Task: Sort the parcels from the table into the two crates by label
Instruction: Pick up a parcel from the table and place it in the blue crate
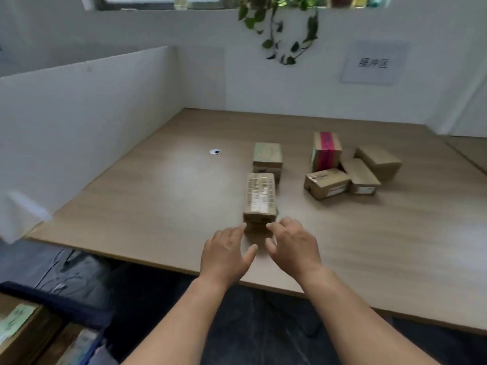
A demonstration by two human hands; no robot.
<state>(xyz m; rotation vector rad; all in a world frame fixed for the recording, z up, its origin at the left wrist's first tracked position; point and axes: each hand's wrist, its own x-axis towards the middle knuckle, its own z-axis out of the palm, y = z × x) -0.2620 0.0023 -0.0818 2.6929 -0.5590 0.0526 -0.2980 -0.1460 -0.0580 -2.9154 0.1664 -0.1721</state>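
Note:
A long cardboard parcel with white barcode labels [260,197] lies on the wooden table [158,196], its near end toward me. My left hand [226,255] and my right hand [291,245] hover side by side just in front of that end, fingers spread, fingertips close to its lower corners, holding nothing. Behind it stands a parcel with a green-tinted top [267,156]. To the right is a cluster: an upright parcel with pink tape [326,151] and three plain brown parcels [328,183] [361,176] [378,162].
A white partition [87,111] walls the table's left side and a white wall backs it. A small white sticker with a black dot [215,152] lies on the table. Below left, a dark crate edge [52,301] and cardboard boxes with labels [18,327] sit on the floor.

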